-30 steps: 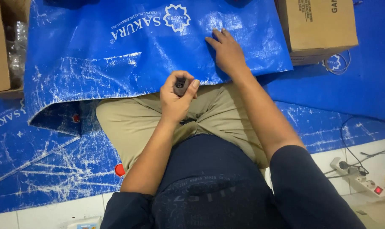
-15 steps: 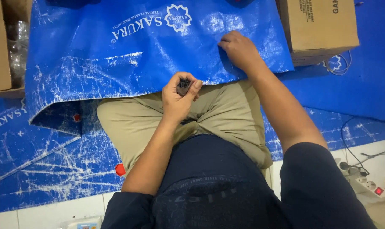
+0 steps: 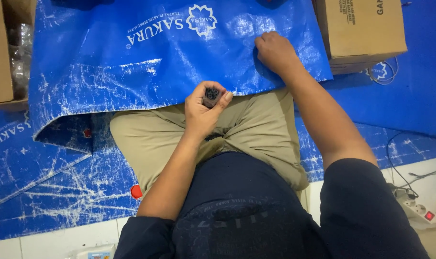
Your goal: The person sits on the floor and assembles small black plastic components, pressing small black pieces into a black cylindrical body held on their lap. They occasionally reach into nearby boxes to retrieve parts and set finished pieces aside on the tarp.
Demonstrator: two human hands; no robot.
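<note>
You have one view only, from the camera on your own head, so nothing is shared with a second view. It looks steeply down over your chest and lap to the floor in front of you, close enough that your torso and upper arms fill the bottom of the picture. Your left hand (image 3: pixel 203 108) sits near the centre, your right hand (image 3: pixel 274 50) higher up. The blue tarp (image 3: pixel 131 62) runs out of frame at the top, and a cardboard box (image 3: pixel 359 31) is cut off at the upper right.
</note>
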